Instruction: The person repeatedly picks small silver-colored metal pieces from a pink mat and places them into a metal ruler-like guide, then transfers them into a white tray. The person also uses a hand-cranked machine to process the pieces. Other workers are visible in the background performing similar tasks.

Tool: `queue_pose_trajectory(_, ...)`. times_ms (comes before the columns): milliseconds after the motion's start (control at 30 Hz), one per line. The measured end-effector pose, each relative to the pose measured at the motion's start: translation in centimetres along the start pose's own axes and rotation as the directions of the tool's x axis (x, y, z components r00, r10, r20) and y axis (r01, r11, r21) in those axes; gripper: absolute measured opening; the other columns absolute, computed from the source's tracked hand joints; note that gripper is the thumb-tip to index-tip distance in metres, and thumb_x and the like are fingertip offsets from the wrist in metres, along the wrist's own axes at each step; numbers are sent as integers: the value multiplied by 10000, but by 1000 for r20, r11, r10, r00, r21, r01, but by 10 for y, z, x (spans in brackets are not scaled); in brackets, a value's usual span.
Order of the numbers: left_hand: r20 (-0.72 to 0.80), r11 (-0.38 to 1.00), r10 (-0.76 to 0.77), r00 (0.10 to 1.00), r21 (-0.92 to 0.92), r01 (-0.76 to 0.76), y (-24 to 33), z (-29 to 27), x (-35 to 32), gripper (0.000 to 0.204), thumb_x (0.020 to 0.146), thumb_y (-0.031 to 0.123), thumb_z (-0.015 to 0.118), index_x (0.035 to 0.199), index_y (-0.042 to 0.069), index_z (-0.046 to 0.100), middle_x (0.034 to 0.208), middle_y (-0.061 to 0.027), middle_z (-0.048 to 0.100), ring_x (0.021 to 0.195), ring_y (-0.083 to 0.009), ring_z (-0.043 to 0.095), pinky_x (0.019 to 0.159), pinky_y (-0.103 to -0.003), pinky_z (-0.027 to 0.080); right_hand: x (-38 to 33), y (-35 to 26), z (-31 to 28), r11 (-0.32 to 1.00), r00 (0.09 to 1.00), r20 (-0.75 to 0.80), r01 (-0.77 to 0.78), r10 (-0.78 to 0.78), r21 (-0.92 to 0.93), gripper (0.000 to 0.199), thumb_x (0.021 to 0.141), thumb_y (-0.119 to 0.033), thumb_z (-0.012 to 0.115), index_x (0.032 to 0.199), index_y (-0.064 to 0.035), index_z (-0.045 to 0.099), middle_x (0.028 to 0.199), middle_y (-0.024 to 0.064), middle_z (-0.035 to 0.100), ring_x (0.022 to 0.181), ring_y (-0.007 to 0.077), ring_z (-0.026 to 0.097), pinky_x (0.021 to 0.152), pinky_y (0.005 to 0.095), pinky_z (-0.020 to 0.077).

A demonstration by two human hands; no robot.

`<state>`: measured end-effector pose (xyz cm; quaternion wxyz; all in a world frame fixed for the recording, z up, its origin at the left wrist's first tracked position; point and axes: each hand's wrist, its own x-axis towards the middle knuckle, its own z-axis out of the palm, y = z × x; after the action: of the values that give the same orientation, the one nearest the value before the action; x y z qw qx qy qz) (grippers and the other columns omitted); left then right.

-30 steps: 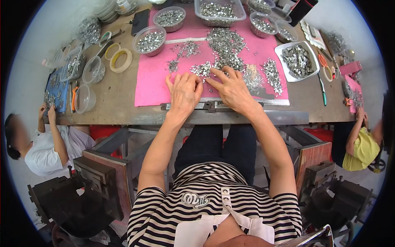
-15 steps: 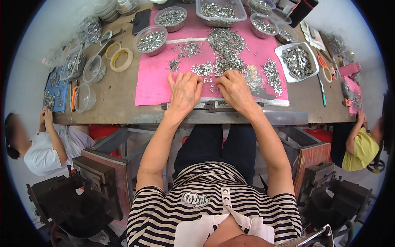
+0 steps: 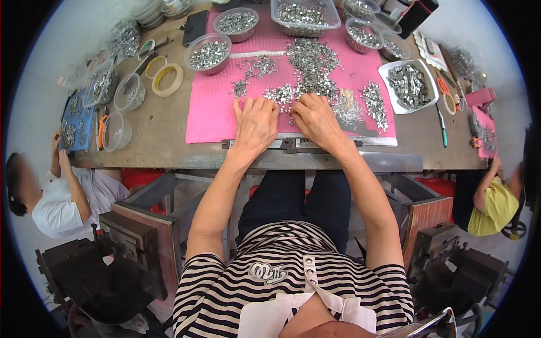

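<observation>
My left hand [image 3: 256, 125] is closed over the pink mat [image 3: 211, 115], its fingers curled and bent down at a small heap of shiny metal pieces [image 3: 278, 93]. Close by on the right, my right hand [image 3: 318, 120] is also closed, fingertips pinched together at the near edge of a larger heap of small metal parts [image 3: 313, 61]. Whatever either hand pinches is hidden or too small to make out. Below both hands, a narrow metal fixture bar [image 3: 290, 144] runs along the table's front edge. Thin wire-like pieces [image 3: 349, 110] lie right of my right hand.
Tubs of metal parts [image 3: 208, 54] line the far side, with a white tray [image 3: 384, 69] of parts at right. Tape rolls [image 3: 168, 79] lie left. Co-workers sit at the left [image 3: 59, 205] and right [image 3: 496, 205]. Dark machines [image 3: 101, 270] flank my seat.
My right hand has shifted slightly left, closer to my left hand. My left hand stays almost in place. The left co-worker's hands have moved apart.
</observation>
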<state>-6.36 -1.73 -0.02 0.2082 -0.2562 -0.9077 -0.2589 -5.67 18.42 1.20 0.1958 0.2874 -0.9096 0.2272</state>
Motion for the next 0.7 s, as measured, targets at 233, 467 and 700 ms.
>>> queue_pose_trajectory(233, 16, 1000, 14, 1000, 22, -14, 2, -1, 2, 37, 956, 100, 632, 990, 85, 637, 921, -63, 590, 926, -275, 560, 1072, -580, 307, 3, -2, 5, 999, 1000, -24, 11, -12, -41, 114, 854, -89, 727, 915, -47, 640, 917, 98, 577, 919, 292, 571, 826, 413, 433)
queue_pose_trajectory(467, 13, 989, 13, 1000, -149, -10, 31, -10, -9, 49, 949, 125, 657, 979, 86, 652, 901, -48, 631, 884, -257, 596, 1094, -579, 295, -16, 3, -32, 988, 995, -37, -88, 93, 127, 103, 860, -53, 710, 904, -35, 620, 874, 97, 577, 869, 285, 586, 816, 407, 426)
queue_pose_trajectory(700, 6, 950, 189, 982, -255, -181, 67, 10, -20, 117, 887, 107, 735, 966, 89, 652, 932, -48, 626, 917, -249, 613, 1097, -528, 335, -65, -3, -64, 975, 992, -15, -124, 129, 184, 170, 813, 0, 733, 920, -38, 607, 896, 96, 594, 847, 283, 592, 800, 402, 428)
